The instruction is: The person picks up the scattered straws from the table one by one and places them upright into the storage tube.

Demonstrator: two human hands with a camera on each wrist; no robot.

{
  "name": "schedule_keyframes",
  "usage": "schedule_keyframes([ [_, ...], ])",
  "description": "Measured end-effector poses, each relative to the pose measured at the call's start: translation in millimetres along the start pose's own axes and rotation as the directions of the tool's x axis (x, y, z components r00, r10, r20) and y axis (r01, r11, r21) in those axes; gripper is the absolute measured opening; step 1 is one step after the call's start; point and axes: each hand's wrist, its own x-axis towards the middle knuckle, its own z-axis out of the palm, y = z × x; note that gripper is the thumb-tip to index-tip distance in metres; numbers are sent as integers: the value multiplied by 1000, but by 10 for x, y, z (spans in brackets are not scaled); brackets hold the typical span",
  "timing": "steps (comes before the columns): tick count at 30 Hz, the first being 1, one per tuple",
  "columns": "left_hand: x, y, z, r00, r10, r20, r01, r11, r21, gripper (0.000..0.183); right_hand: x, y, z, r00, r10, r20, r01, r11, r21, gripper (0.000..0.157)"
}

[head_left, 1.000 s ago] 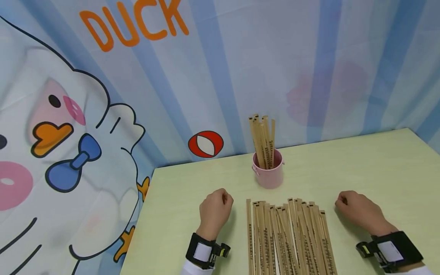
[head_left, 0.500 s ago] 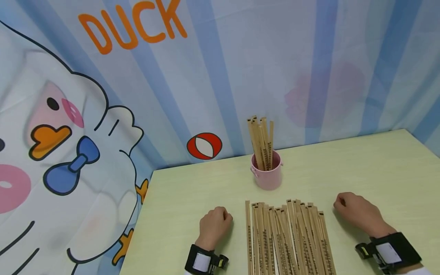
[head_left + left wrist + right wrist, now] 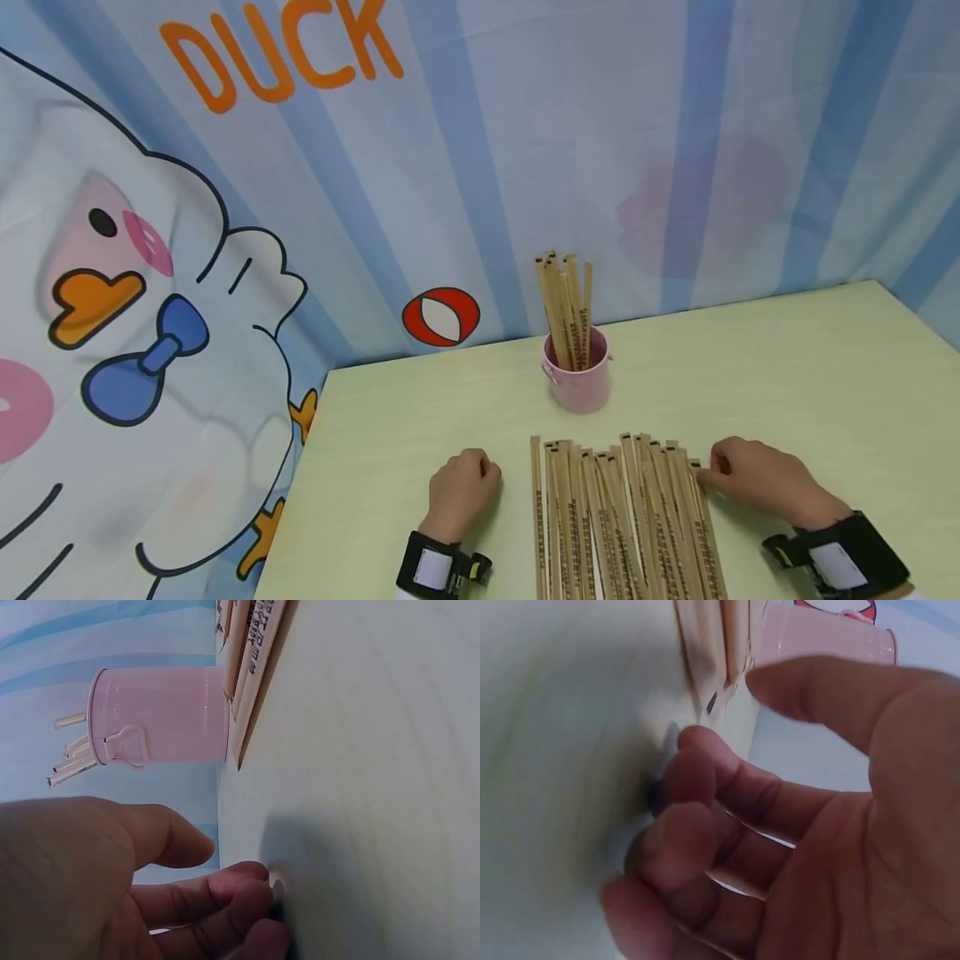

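A row of slim sticks in brown printed paper wrappers (image 3: 600, 525), like wrapped straws, lies side by side on the table. My right hand (image 3: 765, 479) is at the row's right edge, its thumb and fingertips close to the far end of the outermost stick. In the right wrist view the thumb and forefinger are parted near the stick ends (image 3: 705, 682), with nothing between them; contact is unclear. My left hand (image 3: 461, 492) rests on the table left of the row, fingers loosely curled and holding nothing. Behind the row stands a pink bucket (image 3: 581, 390) with several similar sticks (image 3: 564, 312) upright inside.
The pale yellow-green table (image 3: 405, 408) backs onto a striped blue cloth (image 3: 585, 125) printed with a white duck (image 3: 232, 375). Each wrist carries a black strapped camera, one on the left (image 3: 476, 569) and one on the right (image 3: 782, 552).
My right hand has moved left to the edge of the stick row. My left hand has drawn back toward me, then stayed nearly still. The head view has shifted slightly.
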Motion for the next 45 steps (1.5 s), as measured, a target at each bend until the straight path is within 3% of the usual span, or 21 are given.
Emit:
schedule_keyframes([
  [7,14,-9,-6,1000,1,1,-1,1000,5,29,-4,-49,61,1000,-28,6,28,1000,-8,33],
  [19,20,-10,-4,1000,-1,-19,1,1000,6,32,20,-144,140,999,20,-44,-23,998,-62,25],
  [26,8,-21,26,1000,-31,-2,31,1000,-5,38,12,-132,140,998,35,-58,-37,999,-34,28],
  [31,11,-7,18,1000,-24,-11,24,1000,-7,39,14,-103,109,996,4,-90,-7,999,-32,29],
  [39,24,-7,7,1000,-23,-5,23,1000,-8,39,23,-145,-222,987,-59,-151,49,997,-65,30],
  [45,14,-16,17,999,-41,13,41,999,-17,40,38,-303,-710,947,-134,-292,101,987,-124,24],
])
